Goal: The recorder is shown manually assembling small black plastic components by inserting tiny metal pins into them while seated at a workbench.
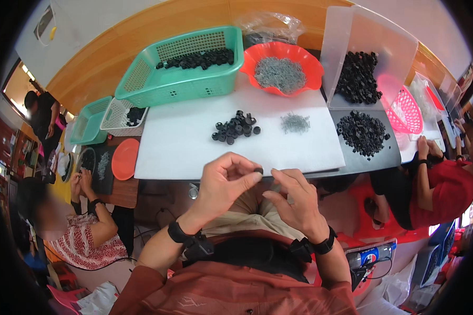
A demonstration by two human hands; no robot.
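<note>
Open white board [194,142] is left between the hands and the far containers, broken only by a pile of black rings [236,127] at twelve o'clock and a small heap of grey springs [295,123] at one o'clock. Beyond these, passage is blocked by the green basket [184,79] at eleven o'clock, the red bowl [281,89] at twelve and a clear tub [352,52] at one. A person's red sleeve [446,189] crowds three o'clock.
</note>
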